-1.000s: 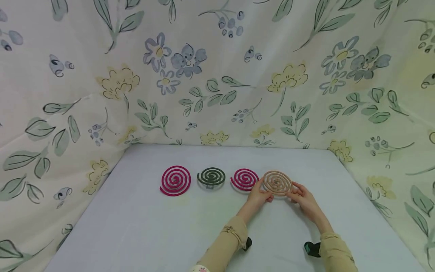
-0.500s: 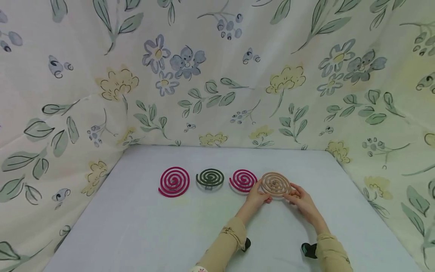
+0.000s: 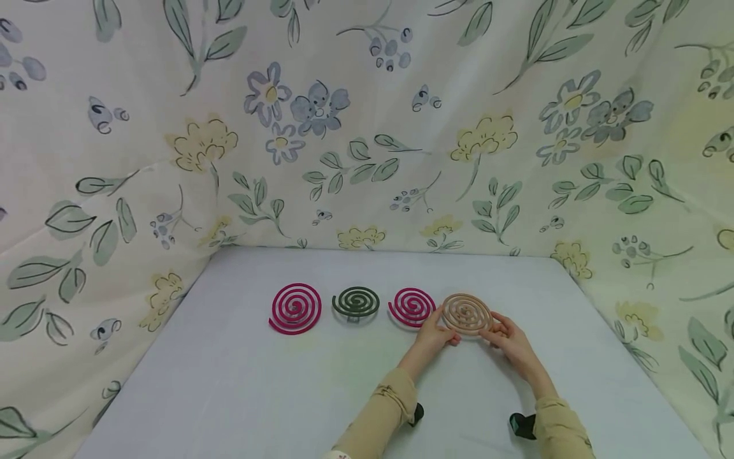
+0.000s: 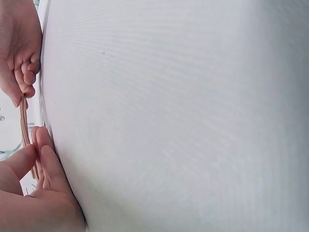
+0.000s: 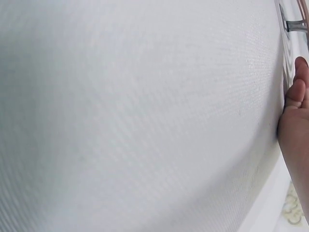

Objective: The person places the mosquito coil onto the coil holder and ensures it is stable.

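A tan mosquito coil (image 3: 466,312) is at the right end of a row of coils in the head view. My left hand (image 3: 430,339) pinches its left edge between thumb and fingers. At its right edge, my right hand (image 3: 513,347) holds the rim with its fingertips. The left wrist view shows the coil (image 4: 23,121) edge-on, raised above the table between both hands. In the right wrist view, a small metal stand (image 5: 295,25) shows beside the coil's rim, and the right hand's fingertips are partly cut off.
Left of the tan coil lie a pink coil (image 3: 411,306), a dark green coil (image 3: 355,301) on a small stand (image 3: 353,319), and another pink coil (image 3: 295,309). They lie on a white table (image 3: 275,395) with a floral cloth (image 3: 355,185) behind.
The head view has shifted slightly. Both hands keep hold of the tan coil, and the right hand's grip has moved a little lower along its rim.
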The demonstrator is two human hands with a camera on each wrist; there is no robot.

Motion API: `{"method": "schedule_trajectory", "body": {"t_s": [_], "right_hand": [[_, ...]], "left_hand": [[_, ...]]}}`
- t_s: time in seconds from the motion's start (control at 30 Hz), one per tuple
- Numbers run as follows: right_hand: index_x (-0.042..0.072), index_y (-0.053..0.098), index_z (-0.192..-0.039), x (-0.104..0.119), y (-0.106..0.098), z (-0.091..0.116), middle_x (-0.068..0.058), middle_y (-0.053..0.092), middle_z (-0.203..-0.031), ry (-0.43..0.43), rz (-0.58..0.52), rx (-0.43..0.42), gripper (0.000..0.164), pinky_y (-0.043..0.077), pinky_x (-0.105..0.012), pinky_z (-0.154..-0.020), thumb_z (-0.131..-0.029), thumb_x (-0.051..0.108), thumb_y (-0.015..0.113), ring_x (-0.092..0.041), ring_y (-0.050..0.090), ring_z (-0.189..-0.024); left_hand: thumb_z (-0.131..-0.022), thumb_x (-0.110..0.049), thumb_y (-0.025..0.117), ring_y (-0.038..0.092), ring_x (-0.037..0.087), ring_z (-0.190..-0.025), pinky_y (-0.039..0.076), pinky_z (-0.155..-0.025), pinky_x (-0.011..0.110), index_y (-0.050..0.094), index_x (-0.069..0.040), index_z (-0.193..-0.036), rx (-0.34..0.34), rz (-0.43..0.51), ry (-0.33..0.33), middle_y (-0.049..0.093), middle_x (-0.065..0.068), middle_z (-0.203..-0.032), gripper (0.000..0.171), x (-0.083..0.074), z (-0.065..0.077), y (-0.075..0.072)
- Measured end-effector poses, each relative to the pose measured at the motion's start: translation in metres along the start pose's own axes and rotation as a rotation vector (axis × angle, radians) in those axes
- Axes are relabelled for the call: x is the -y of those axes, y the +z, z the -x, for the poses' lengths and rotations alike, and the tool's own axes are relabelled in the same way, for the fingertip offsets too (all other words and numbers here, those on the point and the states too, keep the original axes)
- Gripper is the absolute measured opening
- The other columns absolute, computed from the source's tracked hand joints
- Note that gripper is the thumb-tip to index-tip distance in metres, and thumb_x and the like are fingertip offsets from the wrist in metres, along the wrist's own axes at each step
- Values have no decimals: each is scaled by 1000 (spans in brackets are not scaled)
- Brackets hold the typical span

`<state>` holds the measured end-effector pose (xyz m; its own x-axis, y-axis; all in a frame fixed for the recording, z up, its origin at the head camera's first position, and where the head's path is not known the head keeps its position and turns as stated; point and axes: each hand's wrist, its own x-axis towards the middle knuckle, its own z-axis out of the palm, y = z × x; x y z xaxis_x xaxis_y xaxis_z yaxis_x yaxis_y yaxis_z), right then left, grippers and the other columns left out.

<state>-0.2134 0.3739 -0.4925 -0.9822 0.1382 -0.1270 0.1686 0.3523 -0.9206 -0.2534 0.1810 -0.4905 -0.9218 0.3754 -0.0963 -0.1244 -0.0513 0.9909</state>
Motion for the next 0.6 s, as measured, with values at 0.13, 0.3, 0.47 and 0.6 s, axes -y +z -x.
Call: {"method": "schedule_trajectory", "body": {"t_s": [0.13, 0.3, 0.47, 0.6], "right_hand": [[0, 20, -148, 0, -1, 0, 12, 53, -91, 9, -8, 1, 75, 43, -19, -71, -91, 23, 63, 3, 49, -78], [1, 20, -148, 0, -2, 0, 13, 54, -93, 13, -2, 2, 75, 43, -19, -72, -91, 26, 63, 2, 49, -79], [0, 20, -148, 1, -1, 1, 14, 53, -93, 16, 2, 0, 76, 43, -19, -72, -91, 25, 63, 3, 49, -79], [-1, 19, -147, 1, 0, 1, 12, 53, -92, 6, 9, -1, 75, 42, -19, -72, -91, 24, 63, 3, 49, -78]], "left_hand": [[-86, 10, 56, 70, 38, -77, 57, -71, 32, 30, 6, -144, -6, -14, 3, 65, 36, -85, 63, -2, 2, 0], [-86, 8, 58, 70, 38, -76, 57, -70, 31, 32, 3, -144, -19, -55, 1, 67, 32, -84, 63, -3, 1, 1], [-87, 10, 56, 69, 39, -77, 57, -70, 33, 32, 3, -144, -15, -14, -11, 65, 36, -85, 63, -3, 0, 1], [-86, 11, 56, 70, 38, -77, 57, -70, 33, 32, 1, -145, -22, 1, -30, 66, 35, -85, 64, -1, 0, 2]]}}
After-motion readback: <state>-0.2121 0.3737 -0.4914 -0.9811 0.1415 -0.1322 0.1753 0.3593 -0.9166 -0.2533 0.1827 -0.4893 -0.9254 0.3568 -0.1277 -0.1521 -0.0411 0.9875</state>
